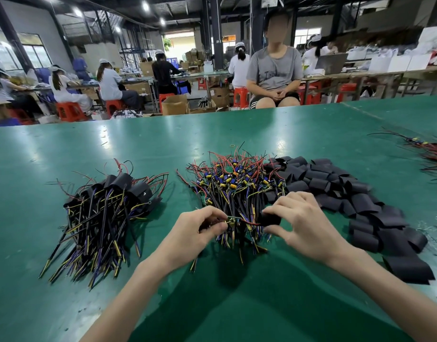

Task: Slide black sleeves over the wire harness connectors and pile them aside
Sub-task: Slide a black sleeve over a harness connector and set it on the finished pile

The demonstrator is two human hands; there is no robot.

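Sleeve (270,218), a short black tube, is pinched between the thumb and fingertips of the right hand (303,223), with its open mouth turned left. Facing it, the left hand (195,230) pinches one harness (248,222) at its small yellow-and-green connector (231,220), fingers curled tight. The harness stretches from there to the sleeve's mouth; whether its tip is inside yet is hard to tell.

By the look of it, the threading step is only beginning. Next the hands must draw together so the sleeve slides along the wires and over the connector.

Both hands hover low over the near edge of the middle pile (232,183) of bare harnesses. The wrists angle inward and the forearms rise from the bottom of the view. A finished heap (108,208) lies to the left and loose sleeves (348,191) to the right, all on a green table (237,134).
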